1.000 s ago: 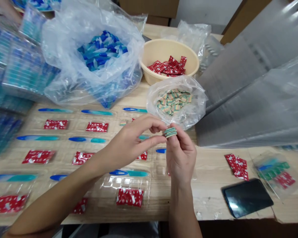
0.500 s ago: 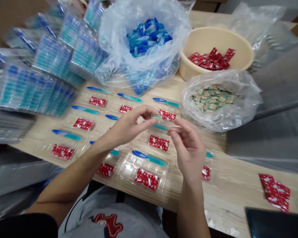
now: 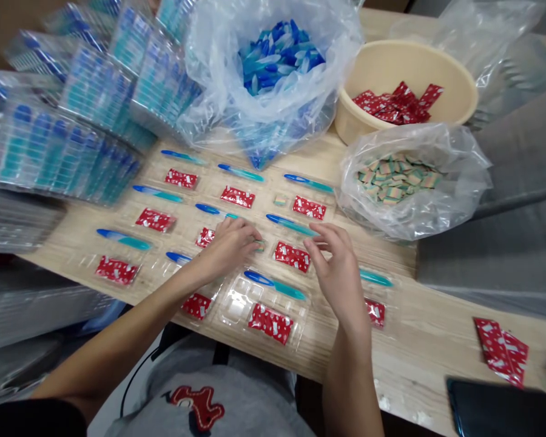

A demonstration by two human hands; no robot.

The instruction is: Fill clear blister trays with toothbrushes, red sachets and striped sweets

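Note:
Rows of clear plastic trays lie on the wooden table, each with a blue-teal pen-like piece (image 3: pixel 275 284) and a red patterned packet (image 3: pixel 270 323). My left hand (image 3: pixel 233 241) is closed, fingertips down on a small striped block (image 3: pixel 258 246) in a middle tray, left of another red packet (image 3: pixel 292 256). My right hand (image 3: pixel 333 255) hovers just right of that packet, thumb and forefinger near each other; whether they hold something small is hidden. One striped block (image 3: pixel 279 199) sits in a back-row tray, beside its red packet (image 3: pixel 309 207).
Behind the trays stand a bag of blue pieces (image 3: pixel 346 36), a cream basin (image 3: pixel 466 91) of red packets and a bag of striped blocks (image 3: pixel 398 179). Stacked filled packs (image 3: pixel 40 152) are at left. Two loose packets (image 3: pixel 503 352) and a dark phone (image 3: pixel 505 409) lie at right.
My left hand has moved left and down from above the trays onto the middle tray. A striped block now shows in the back-row tray. My right hand has shifted slightly left.

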